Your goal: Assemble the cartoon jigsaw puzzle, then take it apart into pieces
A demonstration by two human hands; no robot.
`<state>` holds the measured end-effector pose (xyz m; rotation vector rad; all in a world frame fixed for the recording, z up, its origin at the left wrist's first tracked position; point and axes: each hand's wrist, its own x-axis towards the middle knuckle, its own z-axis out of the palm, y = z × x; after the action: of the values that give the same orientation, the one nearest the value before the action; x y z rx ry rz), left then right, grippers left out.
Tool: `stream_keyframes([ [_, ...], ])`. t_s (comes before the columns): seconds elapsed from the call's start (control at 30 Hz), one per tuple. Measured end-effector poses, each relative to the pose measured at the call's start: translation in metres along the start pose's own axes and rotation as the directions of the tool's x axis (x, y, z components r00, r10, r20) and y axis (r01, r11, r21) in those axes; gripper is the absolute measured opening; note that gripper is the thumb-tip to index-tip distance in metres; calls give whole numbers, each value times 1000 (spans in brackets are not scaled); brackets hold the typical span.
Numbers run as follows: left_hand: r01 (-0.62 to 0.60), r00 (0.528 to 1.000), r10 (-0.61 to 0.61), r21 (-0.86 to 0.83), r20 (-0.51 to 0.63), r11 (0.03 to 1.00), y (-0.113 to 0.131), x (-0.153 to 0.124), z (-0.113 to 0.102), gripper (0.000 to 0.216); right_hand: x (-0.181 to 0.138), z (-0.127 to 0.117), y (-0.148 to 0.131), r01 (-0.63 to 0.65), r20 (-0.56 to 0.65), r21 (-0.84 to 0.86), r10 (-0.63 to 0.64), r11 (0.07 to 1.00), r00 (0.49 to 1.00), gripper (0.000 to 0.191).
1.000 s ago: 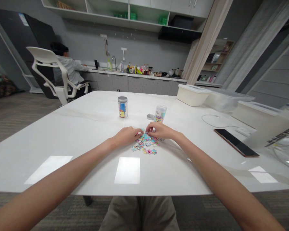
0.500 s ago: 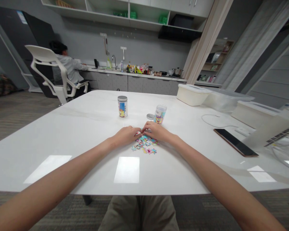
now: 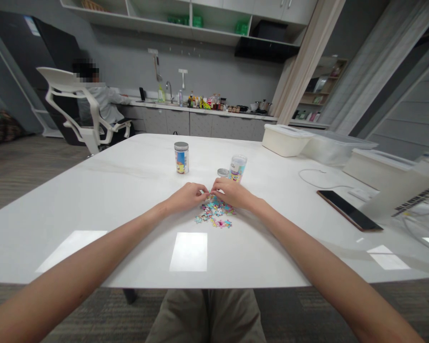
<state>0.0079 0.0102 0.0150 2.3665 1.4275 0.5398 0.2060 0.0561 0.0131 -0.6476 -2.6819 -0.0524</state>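
Colourful jigsaw puzzle pieces (image 3: 217, 208) lie in a loose cluster on the white table (image 3: 136, 190). My left hand (image 3: 188, 195) and my right hand (image 3: 231, 192) meet fingertip to fingertip at the cluster's far edge. Both are closed in a pinch on small puzzle pieces, mostly hidden by the fingers. Just beyond my right hand stands a clear printed jar (image 3: 238, 166) without its lid. A round silver lid (image 3: 222, 172) lies to its left. Farther left, a second printed jar (image 3: 181, 158) stands upright with its silver lid on.
To the right lie a phone (image 3: 348, 209) and a white cable (image 3: 320, 177). Several plastic boxes (image 3: 286, 141) line the table's right side. At the back left a person (image 3: 102, 102) sits in a white-framed chair (image 3: 69, 90), facing the kitchen counter (image 3: 200, 121).
My fingers have shifted slightly at the far edge of the cluster, and the left hand's thumb and index now show a clearer pinch. The jars and lid stay in place.
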Motion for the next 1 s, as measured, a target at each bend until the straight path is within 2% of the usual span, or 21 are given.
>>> stream_keyframes([
  [0.13,4,997,0,-42,84,999,1,-2,-10,26,-6,-14,6,-116,65,62,112,991,992,17],
  [0.23,21,995,-20,-10,99,1000,2,-4,-14,26,-12,-22,14,-227,206,97,204,969,957,16],
  [0.3,28,993,-28,4,111,1000,3,-4,-15,28,-15,-24,19,-263,282,119,222,957,934,17],
  [0.37,19,992,-20,9,125,1000,2,-4,-14,29,-16,-22,22,-271,297,135,222,953,929,14],
  [0.57,2,991,-3,8,133,1000,2,-4,-14,25,-14,-15,18,-278,231,198,231,940,945,5],
  [0.67,-4,994,4,-2,112,1000,4,-5,-14,21,-12,-15,16,-274,172,299,230,914,958,3],
  [0.77,-17,994,18,-11,105,1000,4,-5,-13,19,-7,-22,16,-263,-2,476,299,839,954,8],
  [0.8,-16,994,18,-15,109,1000,4,-5,-12,19,-5,-25,17,-254,-101,520,354,816,930,11],
  [0.83,-12,993,13,-16,113,1000,3,-5,-12,18,-4,-30,18,-247,-212,545,416,801,884,14],
  [0.93,1,993,1,-12,120,1000,2,-4,-10,18,-4,-43,22,-276,-500,518,548,810,670,16],
  [1.0,-3,993,3,-3,117,1000,2,-4,-10,17,-6,-49,26,-323,-588,487,578,811,566,16],
])
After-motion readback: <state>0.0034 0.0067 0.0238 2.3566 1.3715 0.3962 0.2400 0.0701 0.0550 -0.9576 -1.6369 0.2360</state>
